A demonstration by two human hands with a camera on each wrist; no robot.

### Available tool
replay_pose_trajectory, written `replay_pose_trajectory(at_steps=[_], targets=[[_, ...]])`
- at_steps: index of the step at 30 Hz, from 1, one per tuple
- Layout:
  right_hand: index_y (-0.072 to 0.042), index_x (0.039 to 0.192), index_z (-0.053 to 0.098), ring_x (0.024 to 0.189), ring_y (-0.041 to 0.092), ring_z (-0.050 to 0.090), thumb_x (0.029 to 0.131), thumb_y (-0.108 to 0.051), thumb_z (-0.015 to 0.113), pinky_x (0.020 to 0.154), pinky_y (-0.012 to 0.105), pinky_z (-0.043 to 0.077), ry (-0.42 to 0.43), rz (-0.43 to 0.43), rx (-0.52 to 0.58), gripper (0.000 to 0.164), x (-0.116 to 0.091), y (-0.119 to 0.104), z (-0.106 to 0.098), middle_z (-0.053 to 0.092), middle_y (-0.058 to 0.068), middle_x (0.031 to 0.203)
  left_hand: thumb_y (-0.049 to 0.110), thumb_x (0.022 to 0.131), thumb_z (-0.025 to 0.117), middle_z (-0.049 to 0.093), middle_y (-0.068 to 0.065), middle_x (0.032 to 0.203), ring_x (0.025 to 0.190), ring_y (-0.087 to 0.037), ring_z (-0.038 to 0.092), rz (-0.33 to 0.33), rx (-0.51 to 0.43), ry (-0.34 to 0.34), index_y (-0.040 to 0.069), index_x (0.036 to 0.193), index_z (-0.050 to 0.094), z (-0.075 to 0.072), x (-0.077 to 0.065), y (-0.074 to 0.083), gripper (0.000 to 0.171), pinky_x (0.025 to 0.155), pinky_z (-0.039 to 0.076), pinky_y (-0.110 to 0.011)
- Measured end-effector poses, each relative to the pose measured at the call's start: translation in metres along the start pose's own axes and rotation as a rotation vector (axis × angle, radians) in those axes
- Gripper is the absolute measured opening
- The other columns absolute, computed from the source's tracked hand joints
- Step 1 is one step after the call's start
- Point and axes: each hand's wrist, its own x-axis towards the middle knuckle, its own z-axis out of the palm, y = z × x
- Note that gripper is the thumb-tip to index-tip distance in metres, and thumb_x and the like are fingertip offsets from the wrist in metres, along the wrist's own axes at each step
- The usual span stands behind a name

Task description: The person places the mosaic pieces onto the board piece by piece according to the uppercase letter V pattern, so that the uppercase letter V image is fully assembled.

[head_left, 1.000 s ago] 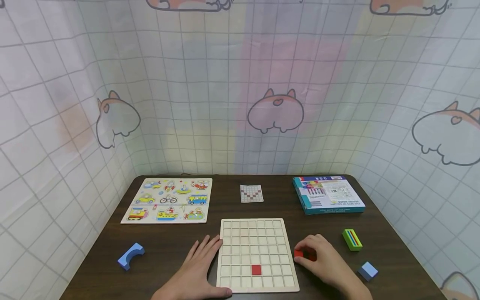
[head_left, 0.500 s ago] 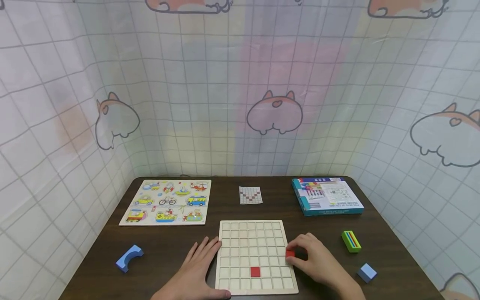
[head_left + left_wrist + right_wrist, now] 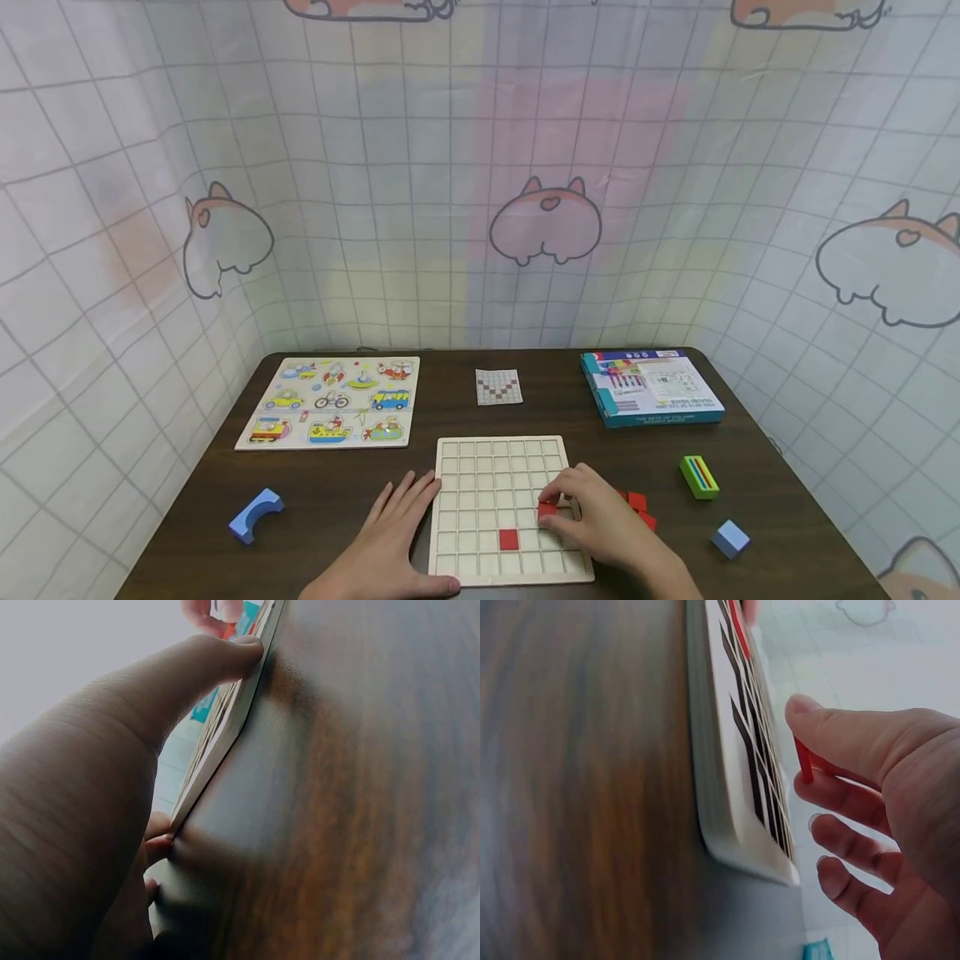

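Observation:
A pale wooden grid board [image 3: 480,567] lies on the dark table, with one red square tile [image 3: 508,539] seated in a cell of its lower part. My right hand [image 3: 596,517] is over the board's right side, pinching another red square tile [image 3: 803,759] between thumb and index finger. In the right wrist view that tile is held on edge, apart from the board. My left hand [image 3: 390,542] rests along the board's left edge, fingers straight and spread, thumb [image 3: 236,656] touching the near corner.
Several loose red tiles [image 3: 637,502] lie right of the board, partly behind my right hand. A small pattern card [image 3: 498,387], a picture puzzle [image 3: 330,402] and a box [image 3: 652,388] are farther back. Blue arch [image 3: 257,515], striped green block [image 3: 699,477] and blue block [image 3: 731,539] flank the board.
My right hand has carried the pinched red tile leftward from the table to over the board, uncovering the loose red tiles. My left hand stays at the board's left edge.

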Motion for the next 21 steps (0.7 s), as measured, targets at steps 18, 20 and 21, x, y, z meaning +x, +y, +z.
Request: replay_pose_trajectory(at_steps=[18,20,21], targets=[[-0.029,0.109,0.081,0.107,0.009,0.057,0.095,-0.032,0.09,0.095,0.031,0.058,-0.025,-0.089,-0.011,0.017,0.016,-0.025,0.023,0.073,-0.019,0.11,0.094,0.072,0.078,0.026,-0.005,0.186,0.174,-0.041,0.017,0.007,0.034,0.033,0.016,0.176,0.031,0.002,-0.002,0.002,0.139,0.137,0.01,-0.071],[-0.028,0.109,0.081,0.106,0.009,0.057,0.095,-0.032,0.09,0.094,0.03,0.057,-0.026,-0.102,-0.004,0.016,0.018,-0.028,0.025,0.074,-0.017,0.109,0.095,0.072,0.078,0.026,-0.005,0.186,0.174,-0.041,0.017,0.007,0.036,0.035,0.016,0.176,0.031,0.002,-0.002,0.002,0.139,0.137,0.01,-0.071],[-0.028,0.109,0.082,0.106,0.009,0.057,0.095,-0.032,0.09,0.094,0.03,0.057,-0.028,-0.11,-0.003,0.016,0.018,-0.029,0.026,0.074,-0.017,0.109,0.095,0.073,0.078,0.026,-0.005,0.186,0.174,-0.041,0.017,0.007,0.037,0.036,0.016,0.176,0.031,0.002,-0.003,0.002,0.139,0.137,0.01,-0.07]])
